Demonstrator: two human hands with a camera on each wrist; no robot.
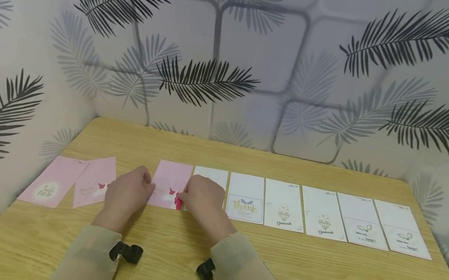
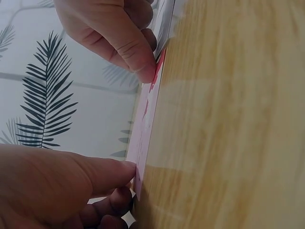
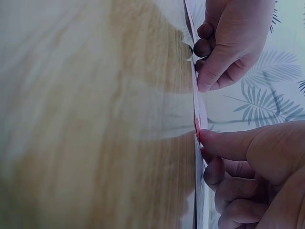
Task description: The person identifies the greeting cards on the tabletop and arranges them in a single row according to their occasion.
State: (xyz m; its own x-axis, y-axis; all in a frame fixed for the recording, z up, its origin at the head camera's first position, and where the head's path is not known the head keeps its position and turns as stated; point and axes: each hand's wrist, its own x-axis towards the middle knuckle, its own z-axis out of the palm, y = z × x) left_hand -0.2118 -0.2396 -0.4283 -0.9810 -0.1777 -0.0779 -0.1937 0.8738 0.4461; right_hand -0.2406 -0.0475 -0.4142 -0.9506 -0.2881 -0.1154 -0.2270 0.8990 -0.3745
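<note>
A pink card (image 1: 173,176) with a red print in its lower right corner lies on the table between both hands. My left hand (image 1: 124,197) pinches its left edge, the thumb on top and the other fingers curled in the left wrist view. At the right edge, my right hand (image 1: 206,202) pinches the card by its red corner (image 2: 160,64), thumb on top. Part of a white card (image 1: 211,174) shows behind the right hand. Left of the left hand lies a second pink card (image 1: 96,177) with a similar red print, tilted and partly covered by the hand.
At the far left a pink card with a round white print (image 1: 46,191) touches the tilted one. Rightward, a row of white cards runs on: a "thank you" card (image 1: 249,187), two diamond cards (image 1: 283,200), and two with leaf-like prints (image 1: 364,229). A patterned wall (image 1: 246,119) backs the wooden table (image 1: 295,277).
</note>
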